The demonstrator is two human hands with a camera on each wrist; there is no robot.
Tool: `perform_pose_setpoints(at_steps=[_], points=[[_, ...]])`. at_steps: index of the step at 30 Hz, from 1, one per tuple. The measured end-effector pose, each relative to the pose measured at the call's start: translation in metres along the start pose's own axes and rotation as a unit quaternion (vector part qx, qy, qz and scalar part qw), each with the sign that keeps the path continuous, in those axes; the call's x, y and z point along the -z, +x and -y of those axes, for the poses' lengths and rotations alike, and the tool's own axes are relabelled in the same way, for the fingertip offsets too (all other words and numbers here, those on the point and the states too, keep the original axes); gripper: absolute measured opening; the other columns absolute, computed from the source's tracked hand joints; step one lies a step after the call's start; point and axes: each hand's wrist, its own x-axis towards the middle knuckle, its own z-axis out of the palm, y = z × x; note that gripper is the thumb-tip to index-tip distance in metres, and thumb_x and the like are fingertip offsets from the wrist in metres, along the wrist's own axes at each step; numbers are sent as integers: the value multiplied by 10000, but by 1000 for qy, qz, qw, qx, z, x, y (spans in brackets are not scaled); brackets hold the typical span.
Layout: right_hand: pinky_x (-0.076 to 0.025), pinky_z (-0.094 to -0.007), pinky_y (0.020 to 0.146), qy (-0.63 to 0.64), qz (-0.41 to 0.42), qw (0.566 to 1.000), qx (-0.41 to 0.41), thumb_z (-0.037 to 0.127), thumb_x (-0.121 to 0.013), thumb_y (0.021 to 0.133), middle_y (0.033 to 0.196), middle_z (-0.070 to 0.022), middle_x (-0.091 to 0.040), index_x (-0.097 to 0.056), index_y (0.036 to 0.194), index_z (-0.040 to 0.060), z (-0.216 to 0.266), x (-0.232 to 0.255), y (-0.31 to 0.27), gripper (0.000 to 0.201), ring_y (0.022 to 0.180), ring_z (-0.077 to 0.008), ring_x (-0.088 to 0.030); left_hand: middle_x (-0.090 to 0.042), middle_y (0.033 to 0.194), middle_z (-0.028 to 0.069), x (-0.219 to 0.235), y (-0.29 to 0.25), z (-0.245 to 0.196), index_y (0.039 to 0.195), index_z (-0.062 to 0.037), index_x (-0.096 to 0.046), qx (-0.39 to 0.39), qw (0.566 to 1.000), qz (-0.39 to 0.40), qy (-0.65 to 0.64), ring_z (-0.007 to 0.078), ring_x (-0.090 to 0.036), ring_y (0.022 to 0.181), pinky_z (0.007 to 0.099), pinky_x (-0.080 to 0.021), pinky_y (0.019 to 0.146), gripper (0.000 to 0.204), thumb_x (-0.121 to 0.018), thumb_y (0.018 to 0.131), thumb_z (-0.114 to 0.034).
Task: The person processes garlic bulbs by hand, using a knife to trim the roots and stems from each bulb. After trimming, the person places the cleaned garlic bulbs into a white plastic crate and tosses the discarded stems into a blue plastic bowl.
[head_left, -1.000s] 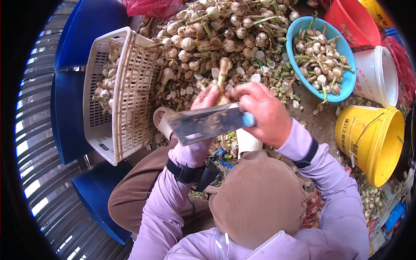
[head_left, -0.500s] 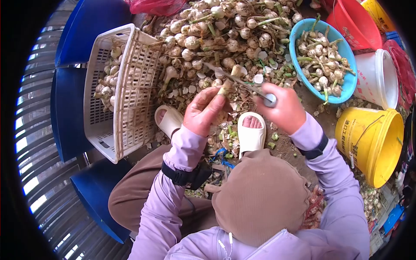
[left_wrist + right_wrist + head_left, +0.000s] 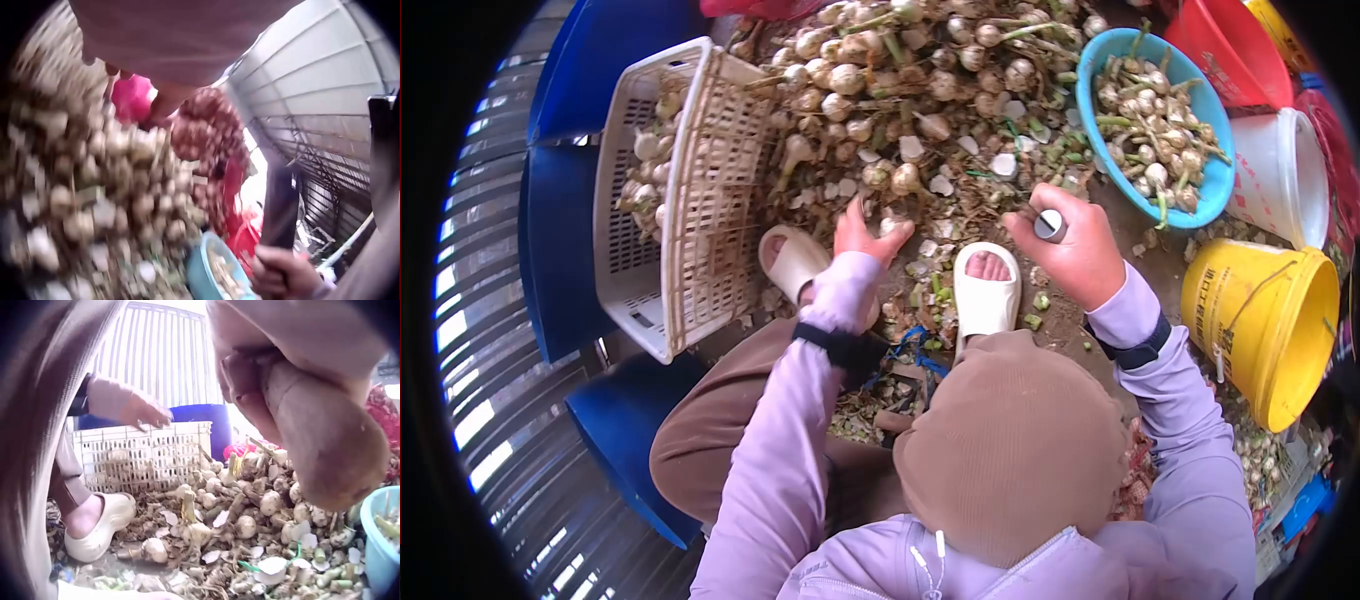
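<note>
The left hand [image 3: 855,238] has released the garlic stem and now reaches with fingers spread to the garlic pile [image 3: 900,70]. The right hand [image 3: 1068,243] still grips the cleaver handle [image 3: 1050,224], lifted away. White basket [image 3: 690,200] stands left, blue basin [image 3: 1195,195] right.

A farm sorting shed: a garlic heap [image 3: 900,80] on dirt, plastic buckets [image 3: 1265,320], corrugated metal roof [image 3: 325,81].
</note>
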Motion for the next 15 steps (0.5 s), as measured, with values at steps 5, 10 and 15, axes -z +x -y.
perform_pose_setpoints(at_steps=[5,10,15], points=[[-371,-275,495,-2,-28,999,-46,152,-741,805,583,-54,-461,-514,739,16,-5,14,-16,273,562,-77,-401,-623,1172,194,-65,18,27,1164,-29,-564,128,987,68,70,368,-587,1098,419,-467,937,705,-807,638,-431],[-483,-414,552,-81,35,996,-4,184,-719,765,706,-151,-613,-556,818,64,-15,0,-11,209,677,-351,-638,-599,1087,156,-67,20,20,1196,-15,-510,-23,979,34,-201,261,-592,1001,367,-486,884,731,-849,616,-302],[-514,-406,605,-188,66,973,120,152,-735,685,763,-100,-617,-534,881,88,12,-13,3,288,705,-318,-640,-549,1205,97,-34,-12,-56,1338,-40,-384,-95,773,54,-625,208,-530,1158,341,-462,988,748,-798,717,-79]])
